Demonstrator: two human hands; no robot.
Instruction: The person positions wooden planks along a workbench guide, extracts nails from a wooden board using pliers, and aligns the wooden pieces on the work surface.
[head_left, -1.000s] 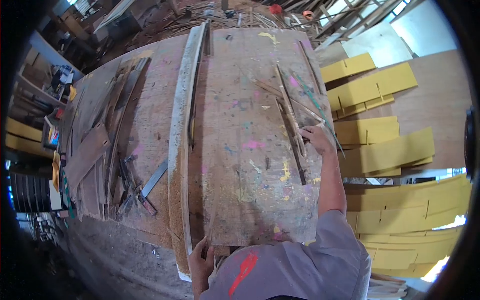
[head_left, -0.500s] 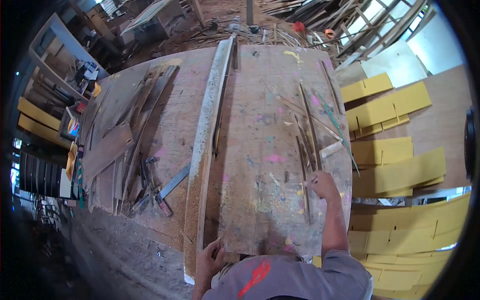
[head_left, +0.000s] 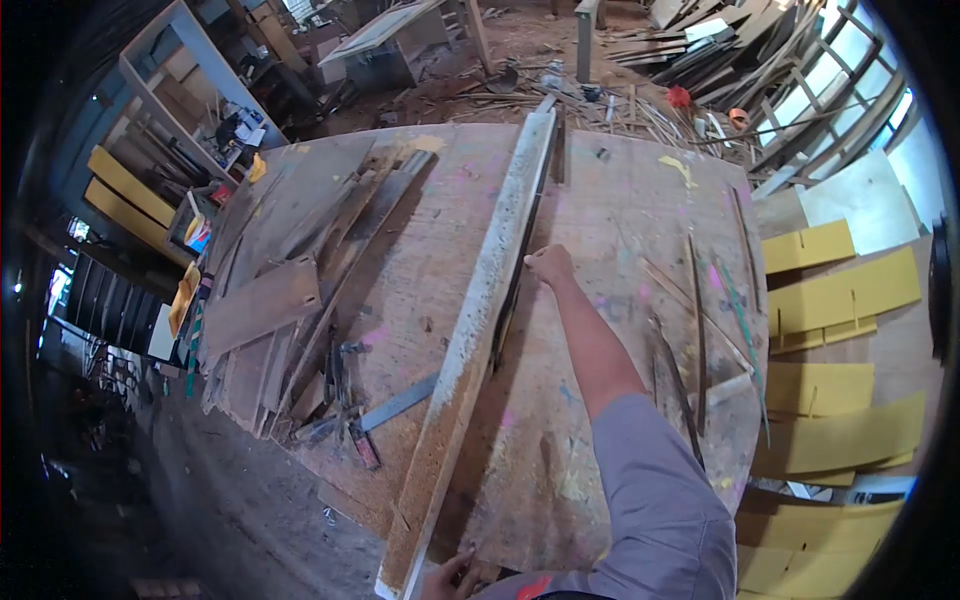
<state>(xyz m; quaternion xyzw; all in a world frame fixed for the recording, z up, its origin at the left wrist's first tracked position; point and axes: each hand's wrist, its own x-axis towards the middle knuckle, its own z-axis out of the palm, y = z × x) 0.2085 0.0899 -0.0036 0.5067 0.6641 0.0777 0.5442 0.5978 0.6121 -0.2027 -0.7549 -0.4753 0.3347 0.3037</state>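
A long narrow board [head_left: 497, 265] lies lengthwise on the worktable, speckled white along its far part and bare brown near me. My right hand [head_left: 551, 266] reaches to its right edge, fingers closed in a pinch; what they hold, if anything, is too small to make out. Just below those fingertips a thin dark strip [head_left: 507, 325] runs beside the board. By the board's near end, at the bottom of the view, my left hand [head_left: 455, 578] is partly cut off, its fingers slightly apart. Several thin wooden strips [head_left: 697, 330] lie right of my right arm.
Stacked thin boards [head_left: 262, 305] cover the worktable's [head_left: 590, 420] left side. A hammer [head_left: 362, 440] and a flat metal blade [head_left: 400, 402] lie between them and the long board. Yellow panels [head_left: 845, 290] line the right side. Scrap wood [head_left: 735, 70] is piled behind.
My right hand has moved left and away from me, from the loose strips to the long board's edge. The view has shifted, while my left hand stays near the board's near end.
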